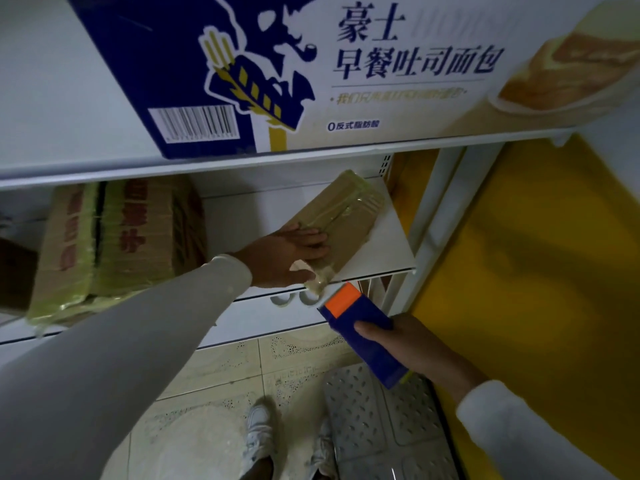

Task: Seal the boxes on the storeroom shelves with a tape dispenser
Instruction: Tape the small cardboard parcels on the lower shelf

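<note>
Our left hand (294,252) lies flat on the small box (341,216); right hand (412,344) clamps the tape dispenser (360,332) — we should press the tape end (317,280) down firmly.

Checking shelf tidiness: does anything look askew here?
Yes. The small box under the left hand sits at an angle to the shelf edge, its near corner overhanging.

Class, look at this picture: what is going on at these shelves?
A person is taping boxes. The left hand presses flat on a small brown box on the middle shelf, already striped with tape. The right hand holds a blue and orange tape dispenser just below the box's near corner.
</note>
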A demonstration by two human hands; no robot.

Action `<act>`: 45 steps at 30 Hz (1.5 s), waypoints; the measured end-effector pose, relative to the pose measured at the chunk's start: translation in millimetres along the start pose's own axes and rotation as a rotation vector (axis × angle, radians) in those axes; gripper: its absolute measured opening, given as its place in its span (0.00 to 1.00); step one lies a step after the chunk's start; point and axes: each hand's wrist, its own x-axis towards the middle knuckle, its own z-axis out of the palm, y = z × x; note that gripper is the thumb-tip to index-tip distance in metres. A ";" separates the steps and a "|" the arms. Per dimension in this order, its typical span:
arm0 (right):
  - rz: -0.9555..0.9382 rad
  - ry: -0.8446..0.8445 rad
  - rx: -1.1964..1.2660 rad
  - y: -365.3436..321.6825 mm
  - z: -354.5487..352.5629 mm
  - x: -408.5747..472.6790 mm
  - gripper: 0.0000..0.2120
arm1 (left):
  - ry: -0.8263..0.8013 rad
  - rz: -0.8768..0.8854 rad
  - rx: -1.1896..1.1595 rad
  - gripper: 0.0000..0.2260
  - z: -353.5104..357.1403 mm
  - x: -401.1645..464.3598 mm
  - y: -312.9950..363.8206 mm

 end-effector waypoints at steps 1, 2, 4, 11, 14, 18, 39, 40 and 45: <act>0.020 0.014 -0.025 -2.8 3.5 5.4 0.26 | 0.007 -0.012 0.000 0.26 -0.1 -0.2 1.0; 0.038 0.032 -0.057 -5.9 6.4 10.8 0.26 | 0.014 -0.025 -0.005 0.27 0.2 -0.1 2.1; 0.053 0.075 -0.156 -16.1 10.1 20.1 0.25 | 0.007 -0.046 -0.010 0.27 1.7 -0.1 5.2; 0.032 0.255 -0.847 -15.3 11.6 42.2 0.21 | 0.017 -0.031 -0.020 0.23 -1.6 2.6 6.6; 0.079 0.238 -0.718 6.9 8.5 34.4 0.21 | 0.088 -0.093 0.043 0.24 2.9 0.8 12.9; 0.037 0.291 -0.520 4.0 4.7 25.8 0.24 | 0.187 -0.343 0.156 0.32 18.5 6.9 41.6; -0.130 0.325 0.012 18.8 -26.3 4.0 0.26 | 0.117 -0.389 0.290 0.33 22.4 60.0 10.7; -0.126 0.330 0.026 19.7 -27.7 2.5 0.26 | 0.115 -0.393 0.285 0.34 20.8 61.5 11.2; -0.130 0.327 0.086 15.7 -29.8 -4.1 0.27 | 0.214 -0.436 0.068 0.38 8.3 49.7 31.7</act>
